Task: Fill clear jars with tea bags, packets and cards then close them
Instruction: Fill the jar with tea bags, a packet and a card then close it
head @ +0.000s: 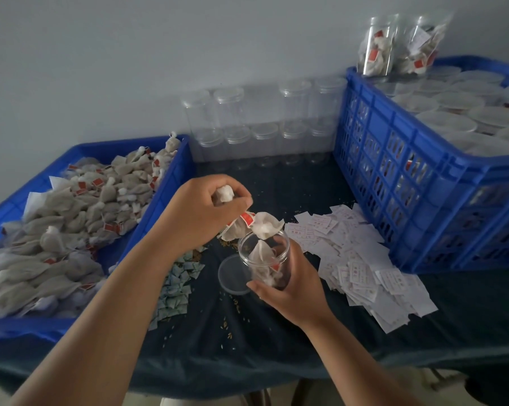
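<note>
Right hand [288,288] curled round the seemingly light, rigid jar [262,256]; left hand [206,209] pinched soft, limp tea bags [265,227] by their tops.

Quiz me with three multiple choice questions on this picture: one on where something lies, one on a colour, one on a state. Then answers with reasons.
1. Where does the lid lie?
A. on the cloth, left of the jar
B. screwed on the jar
C. on the floor

2. What colour is the tray of tea bags?
A. green
B. blue
C. red

3. The jar in the right hand is:
A. closed
B. empty
C. open, partly filled

Answers: 1 A, it lies flat beside the jar; 2 B, its walls are blue; 3 C, no lid on it, tea bags inside.
</note>
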Available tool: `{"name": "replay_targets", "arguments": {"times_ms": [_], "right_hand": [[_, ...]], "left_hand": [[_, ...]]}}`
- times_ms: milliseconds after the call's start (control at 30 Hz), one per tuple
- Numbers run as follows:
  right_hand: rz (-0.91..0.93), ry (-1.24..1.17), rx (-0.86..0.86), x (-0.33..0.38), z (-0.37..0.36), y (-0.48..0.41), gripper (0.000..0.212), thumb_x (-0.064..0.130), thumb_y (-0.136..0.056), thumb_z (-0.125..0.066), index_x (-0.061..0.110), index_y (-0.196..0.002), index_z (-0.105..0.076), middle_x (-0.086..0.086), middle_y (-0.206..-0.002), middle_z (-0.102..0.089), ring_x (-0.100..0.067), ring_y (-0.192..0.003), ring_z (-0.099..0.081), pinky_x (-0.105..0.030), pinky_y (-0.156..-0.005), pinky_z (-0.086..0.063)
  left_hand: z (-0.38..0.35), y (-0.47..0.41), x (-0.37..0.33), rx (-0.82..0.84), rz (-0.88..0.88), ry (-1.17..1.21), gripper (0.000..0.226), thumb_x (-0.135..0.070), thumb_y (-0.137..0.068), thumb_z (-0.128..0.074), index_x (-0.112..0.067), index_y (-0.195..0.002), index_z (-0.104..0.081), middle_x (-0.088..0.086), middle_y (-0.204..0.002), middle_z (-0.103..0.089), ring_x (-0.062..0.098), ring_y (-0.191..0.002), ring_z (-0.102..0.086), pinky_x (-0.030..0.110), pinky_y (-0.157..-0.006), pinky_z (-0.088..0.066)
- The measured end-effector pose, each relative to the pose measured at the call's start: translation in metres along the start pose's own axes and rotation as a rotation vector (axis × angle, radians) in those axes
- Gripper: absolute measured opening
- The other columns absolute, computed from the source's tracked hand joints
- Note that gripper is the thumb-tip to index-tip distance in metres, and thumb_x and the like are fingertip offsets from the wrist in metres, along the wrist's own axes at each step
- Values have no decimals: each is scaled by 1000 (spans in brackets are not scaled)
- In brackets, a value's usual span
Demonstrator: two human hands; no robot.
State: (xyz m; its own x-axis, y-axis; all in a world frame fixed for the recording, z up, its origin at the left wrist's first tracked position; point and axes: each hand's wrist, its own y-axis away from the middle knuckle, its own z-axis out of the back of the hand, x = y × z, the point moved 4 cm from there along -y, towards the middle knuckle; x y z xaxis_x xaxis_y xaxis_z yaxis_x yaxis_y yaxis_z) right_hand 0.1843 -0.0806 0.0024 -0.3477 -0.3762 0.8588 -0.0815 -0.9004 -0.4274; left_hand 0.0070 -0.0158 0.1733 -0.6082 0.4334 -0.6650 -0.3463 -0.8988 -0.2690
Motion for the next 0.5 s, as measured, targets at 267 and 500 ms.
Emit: {"name": "replay_targets", "arguments": {"times_ms": [267,500], "right_hand": [[-24,-57,-7,0,1,1,79,54,-78,-92,38,-144,-50,20,-131,-68,-8,-120,-70,-30,-88,-64],[-35,-48,1,-2,1,1,77,55,-79,-90,33,-142,-52,18,-127,-69,-10,-115,-72,-38,-84,-65]], "left_hand": [[-10,3,3,339,69,-55,16,-58,-93,-72,-44,-96,-76,-22,-94,-76,-2,-85,-72,25,-76,-54],[2,-1,4,2,107,163,13,-57,-93,-74,-45,-96,-74,-15,-87,-77,4,-75,-73,18,-62,-54]]}}
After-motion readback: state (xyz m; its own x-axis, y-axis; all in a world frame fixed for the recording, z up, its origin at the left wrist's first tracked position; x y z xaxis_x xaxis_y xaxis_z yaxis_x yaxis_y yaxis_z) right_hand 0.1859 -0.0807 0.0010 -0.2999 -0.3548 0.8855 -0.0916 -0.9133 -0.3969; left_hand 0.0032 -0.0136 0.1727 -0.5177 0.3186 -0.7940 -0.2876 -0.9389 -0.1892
